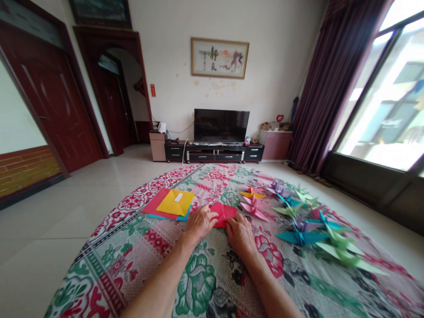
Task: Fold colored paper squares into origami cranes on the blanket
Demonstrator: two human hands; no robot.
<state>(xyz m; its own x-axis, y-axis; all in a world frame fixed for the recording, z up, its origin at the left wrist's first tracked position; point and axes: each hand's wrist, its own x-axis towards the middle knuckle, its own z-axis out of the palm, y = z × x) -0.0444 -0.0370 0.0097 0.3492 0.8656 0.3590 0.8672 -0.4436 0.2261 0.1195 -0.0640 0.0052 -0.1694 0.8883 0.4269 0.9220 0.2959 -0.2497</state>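
Note:
A pinkish-red sheet of folding paper (225, 213), partly folded and showing creases, lies on the table in front of me. My left hand (200, 222) pinches its left side between thumb and fingers. At the lower right edge of the same paper, my right hand (241, 234) has its fingers closed on it. The fingertips partly cover the paper's lower edge. To the left rests a small pile of paper squares, with a yellow sheet (172, 203) on top, a red sheet (154, 201) beneath it and a blue sheet (183, 216) at the bottom. A small white piece (178, 197) sits on the yellow one.
Several folded paper cranes stand on the right, among them a yellow crane (252, 193), a pink crane (254, 207), a blue crane (300, 236) and a green crane (346, 251). A flowered cloth (195, 282) covers the round table. Beyond are a television (221, 126) and a low cabinet (215, 155).

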